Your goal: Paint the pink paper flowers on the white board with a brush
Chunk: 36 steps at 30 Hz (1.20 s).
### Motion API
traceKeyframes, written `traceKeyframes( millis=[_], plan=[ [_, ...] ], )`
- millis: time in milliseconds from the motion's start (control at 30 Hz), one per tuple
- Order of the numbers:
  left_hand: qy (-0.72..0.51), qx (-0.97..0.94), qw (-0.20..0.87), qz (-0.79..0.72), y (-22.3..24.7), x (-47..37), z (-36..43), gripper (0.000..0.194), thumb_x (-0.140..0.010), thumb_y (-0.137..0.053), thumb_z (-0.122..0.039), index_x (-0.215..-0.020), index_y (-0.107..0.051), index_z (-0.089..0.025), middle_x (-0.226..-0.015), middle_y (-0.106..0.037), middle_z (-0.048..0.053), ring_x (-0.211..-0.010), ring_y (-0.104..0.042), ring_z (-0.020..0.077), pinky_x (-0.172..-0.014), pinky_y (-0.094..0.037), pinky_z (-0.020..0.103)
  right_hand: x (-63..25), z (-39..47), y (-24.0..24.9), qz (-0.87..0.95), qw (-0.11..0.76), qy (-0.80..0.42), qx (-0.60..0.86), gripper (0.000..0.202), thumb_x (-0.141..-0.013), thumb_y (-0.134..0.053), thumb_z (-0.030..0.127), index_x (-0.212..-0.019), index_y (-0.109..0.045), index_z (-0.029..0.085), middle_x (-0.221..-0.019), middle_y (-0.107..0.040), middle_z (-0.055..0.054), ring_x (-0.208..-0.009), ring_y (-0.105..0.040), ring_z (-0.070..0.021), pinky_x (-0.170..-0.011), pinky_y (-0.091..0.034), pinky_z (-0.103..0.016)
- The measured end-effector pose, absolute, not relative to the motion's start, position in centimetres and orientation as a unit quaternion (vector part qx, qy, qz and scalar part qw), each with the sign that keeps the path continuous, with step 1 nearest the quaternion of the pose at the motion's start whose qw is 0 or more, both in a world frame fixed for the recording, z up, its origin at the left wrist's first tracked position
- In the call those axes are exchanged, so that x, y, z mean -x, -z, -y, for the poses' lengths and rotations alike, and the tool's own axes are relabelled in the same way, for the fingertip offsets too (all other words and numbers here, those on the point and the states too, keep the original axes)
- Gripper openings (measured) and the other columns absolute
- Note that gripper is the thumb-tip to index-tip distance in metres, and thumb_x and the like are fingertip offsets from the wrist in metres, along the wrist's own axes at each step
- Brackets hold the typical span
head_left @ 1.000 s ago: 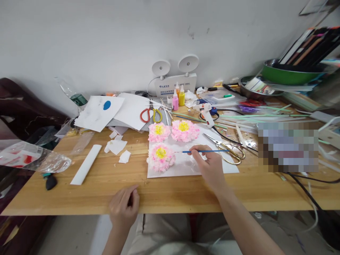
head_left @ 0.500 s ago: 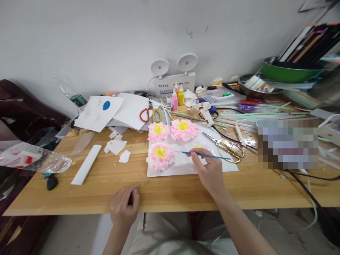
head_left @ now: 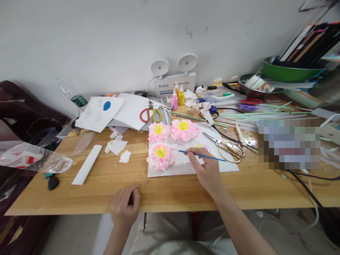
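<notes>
My right hand [head_left: 205,168] is closed on a thin blue paintbrush [head_left: 204,155], whose tip points left and meets the right edge of the nearest pink flower [head_left: 161,157] with a yellow centre. Two more such flowers, one at the back left [head_left: 158,131] and one further right [head_left: 184,130], lie on the same white sheet [head_left: 186,170]. Under and behind my right hand is a clear palette with yellow and pink paint, partly hidden. My left hand [head_left: 124,205] rests at the table's front edge, fingers curled in, with nothing visible in it.
Gold-handled scissors [head_left: 231,151] lie right of my right hand, with a glue gun [head_left: 206,113] behind. Paint bottles [head_left: 181,95] and red-yellow scissors [head_left: 150,115] stand or lie at the back. Paper scraps [head_left: 117,144] and a folded white strip [head_left: 87,164] are left.
My right hand has shifted slightly left with the paintbrush, bringing its tip to the edge of the nearest flower. My left hand has stayed in place.
</notes>
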<state>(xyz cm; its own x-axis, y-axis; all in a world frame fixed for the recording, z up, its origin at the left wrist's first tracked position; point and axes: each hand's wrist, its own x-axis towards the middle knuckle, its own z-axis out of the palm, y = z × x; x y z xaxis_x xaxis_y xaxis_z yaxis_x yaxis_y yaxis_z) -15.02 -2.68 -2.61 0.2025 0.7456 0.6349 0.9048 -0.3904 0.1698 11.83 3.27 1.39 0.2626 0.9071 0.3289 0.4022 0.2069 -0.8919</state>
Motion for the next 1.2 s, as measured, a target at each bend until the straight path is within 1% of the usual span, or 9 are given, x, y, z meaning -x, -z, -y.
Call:
traceKeyframes(
  millis=[100, 533, 633, 767, 867, 967, 1033, 1133, 1200],
  plan=[
    [0.331, 0.763, 0.118, 0.542, 2.7, 15.1, 2.7, 0.013, -0.079, -0.054, -0.008, -0.086, -0.061, -0.017, -0.069, -0.062, 0.002, -0.063, -0.057, 0.0123, -0.065, -0.044, 0.024, -11.7, -3.3, -1.4, 0.563, 0.531, -0.242, 0.585, 0.015, -0.082, -0.051, 0.026, -0.080, -0.065, 0.022, -0.075, -0.067, -0.002, -0.074, -0.057, -0.0173, -0.065, -0.043, -0.030],
    [0.343, 0.761, 0.130, 0.535, 2.7, 14.9, 2.7, 0.014, -0.077, -0.055, -0.007, -0.085, -0.060, -0.017, -0.069, -0.062, 0.001, -0.062, -0.057, 0.0120, -0.063, -0.044, 0.024, -11.4, -3.8, -1.5, 0.595, 0.530, -0.228, 0.559, 0.014, -0.082, -0.052, 0.026, -0.083, -0.065, 0.022, -0.079, -0.067, -0.003, -0.079, -0.058, -0.0186, -0.073, -0.045, -0.034],
    [0.343, 0.762, 0.126, 0.535, 2.7, 15.0, 2.7, 0.014, -0.077, -0.055, -0.006, -0.086, -0.060, -0.017, -0.067, -0.062, 0.001, -0.061, -0.056, 0.0117, -0.063, -0.044, 0.024, -11.4, -4.0, -1.5, 0.581, 0.522, -0.226, 0.582, 0.015, -0.083, -0.050, 0.027, -0.081, -0.064, 0.022, -0.077, -0.067, -0.003, -0.077, -0.057, -0.0182, -0.071, -0.045, -0.033],
    [0.342, 0.764, 0.128, 0.532, 2.8, 15.0, 2.6, 0.014, -0.078, -0.054, -0.007, -0.086, -0.060, -0.017, -0.069, -0.062, 0.001, -0.062, -0.056, 0.0118, -0.064, -0.044, 0.024, -11.5, -4.6, -1.9, 0.593, 0.495, -0.238, 0.589, 0.019, -0.084, -0.049, 0.032, -0.087, -0.065, 0.022, -0.083, -0.068, -0.003, -0.079, -0.058, -0.0182, -0.071, -0.044, -0.032],
    [0.337, 0.764, 0.131, 0.535, 2.7, 14.9, 2.5, 0.014, -0.079, -0.054, -0.007, -0.086, -0.060, -0.017, -0.068, -0.062, 0.001, -0.061, -0.056, 0.0115, -0.063, -0.044, 0.024, -11.5, -5.1, -2.4, 0.600, 0.472, -0.247, 0.597, 0.020, -0.083, -0.049, 0.031, -0.083, -0.066, 0.021, -0.079, -0.068, -0.003, -0.076, -0.059, -0.0178, -0.066, -0.043, -0.030],
    [0.336, 0.761, 0.130, 0.539, 2.6, 14.9, 2.6, 0.012, -0.079, -0.053, -0.008, -0.086, -0.060, -0.017, -0.067, -0.062, 0.001, -0.060, -0.056, 0.0117, -0.062, -0.044, 0.024, -11.5, -5.6, -2.7, 0.581, 0.483, -0.244, 0.608, 0.022, -0.083, -0.047, 0.032, -0.081, -0.066, 0.020, -0.079, -0.069, -0.004, -0.072, -0.059, -0.0177, -0.059, -0.040, -0.029],
    [0.334, 0.761, 0.130, 0.541, 2.7, 15.0, 2.7, 0.012, -0.079, -0.053, -0.009, -0.085, -0.060, -0.017, -0.067, -0.062, 0.001, -0.061, -0.057, 0.0121, -0.062, -0.044, 0.024, -11.4, -5.8, -2.8, 0.588, 0.480, -0.253, 0.600, 0.022, -0.082, -0.048, 0.033, -0.080, -0.067, 0.020, -0.081, -0.070, -0.004, -0.073, -0.059, -0.0178, -0.058, -0.040, -0.028],
    [0.333, 0.761, 0.134, 0.541, 2.8, 15.0, 2.7, 0.013, -0.079, -0.053, -0.008, -0.086, -0.060, -0.017, -0.069, -0.062, 0.002, -0.062, -0.057, 0.0123, -0.063, -0.044, 0.024, -11.4, -5.9, -2.7, 0.575, 0.478, -0.267, 0.607, 0.022, -0.081, -0.048, 0.032, -0.075, -0.066, 0.020, -0.077, -0.069, -0.004, -0.071, -0.059, -0.0176, -0.055, -0.039, -0.027],
    [0.335, 0.761, 0.137, 0.539, 2.8, 15.1, 2.7, 0.014, -0.078, -0.054, -0.007, -0.088, -0.060, -0.017, -0.070, -0.063, 0.002, -0.063, -0.058, 0.0125, -0.065, -0.045, 0.025, -11.4, -5.9, -2.7, 0.556, 0.492, -0.266, 0.615, 0.023, -0.081, -0.049, 0.032, -0.078, -0.067, 0.020, -0.079, -0.070, -0.005, -0.072, -0.059, -0.0177, -0.053, -0.039, -0.026]
  ],
)
